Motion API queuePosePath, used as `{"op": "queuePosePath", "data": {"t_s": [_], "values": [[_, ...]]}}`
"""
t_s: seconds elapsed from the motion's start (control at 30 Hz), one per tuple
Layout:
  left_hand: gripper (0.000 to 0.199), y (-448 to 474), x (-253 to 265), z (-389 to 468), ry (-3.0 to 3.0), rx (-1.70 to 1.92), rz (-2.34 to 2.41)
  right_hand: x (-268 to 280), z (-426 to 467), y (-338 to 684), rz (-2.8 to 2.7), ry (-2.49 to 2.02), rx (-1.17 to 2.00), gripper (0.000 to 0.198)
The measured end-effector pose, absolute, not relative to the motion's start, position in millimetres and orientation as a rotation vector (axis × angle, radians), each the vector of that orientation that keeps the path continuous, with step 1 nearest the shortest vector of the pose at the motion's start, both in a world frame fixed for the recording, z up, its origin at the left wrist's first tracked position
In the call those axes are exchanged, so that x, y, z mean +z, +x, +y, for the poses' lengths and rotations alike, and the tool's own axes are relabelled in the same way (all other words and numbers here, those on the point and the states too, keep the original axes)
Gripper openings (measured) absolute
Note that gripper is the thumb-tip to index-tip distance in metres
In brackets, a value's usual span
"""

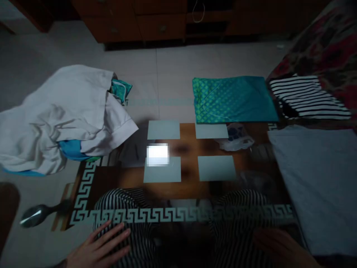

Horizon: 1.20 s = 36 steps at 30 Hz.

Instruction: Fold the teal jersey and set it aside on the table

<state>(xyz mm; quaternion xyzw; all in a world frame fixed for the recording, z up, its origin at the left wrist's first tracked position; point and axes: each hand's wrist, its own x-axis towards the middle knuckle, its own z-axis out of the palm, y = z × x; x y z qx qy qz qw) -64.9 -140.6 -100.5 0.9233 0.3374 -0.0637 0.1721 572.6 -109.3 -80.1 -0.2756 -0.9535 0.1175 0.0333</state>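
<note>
My left hand (102,245) lies at the bottom left with its fingers stretched apart, by the near edge of the glass tabletop (192,234) and the striped trousers (139,242). It holds nothing. At the bottom right, my right hand (280,243) rests flat and dim over the other knee, fingers extended, also with nothing in it. Nearest to it is a light grey folded cloth (318,186) along the table's right side. A teal and green folded garment (237,98) lies at the far right of the table. Beside that is a black-and-white striped garment (309,96).
A crumpled white cloth pile (72,104), with blue and teal fabric showing beneath, covers the left side. A dark spoon-shaped object (36,216) is at lower left. Wooden drawers (161,22) stand beyond the tiled floor, and flowered fabric (323,48) at upper right.
</note>
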Motion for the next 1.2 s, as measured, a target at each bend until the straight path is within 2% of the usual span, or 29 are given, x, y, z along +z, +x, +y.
{"op": "queuePosePath", "data": {"t_s": [0.2, 0.4, 0.63, 0.8, 1.03, 1.2], "values": [[0.062, -37, -62, -123, 2.526, -0.371, 0.981, -103, -127, 593, -2.954, -0.795, 0.341, 0.062], [0.064, -32, -56, -123, 2.509, -0.293, 0.940, -123, -141, 615, -2.919, -0.879, 0.324, 0.056], [0.056, -15, -46, -144, 2.591, -0.166, 0.956, -93, -140, 585, -2.835, -1.115, 0.453, 0.051], [0.053, 14, -31, -184, 2.499, -0.032, 1.158, -78, -168, 550, -2.602, -1.382, 0.329, 0.046], [0.059, 49, -24, -222, 2.422, -0.003, 1.582, -63, -190, 521, -2.516, -1.444, 0.256, 0.050], [0.050, 56, -8, -228, 2.438, -0.001, 1.688, -61, -177, 511, -2.465, -1.483, 0.194, 0.042]]}}
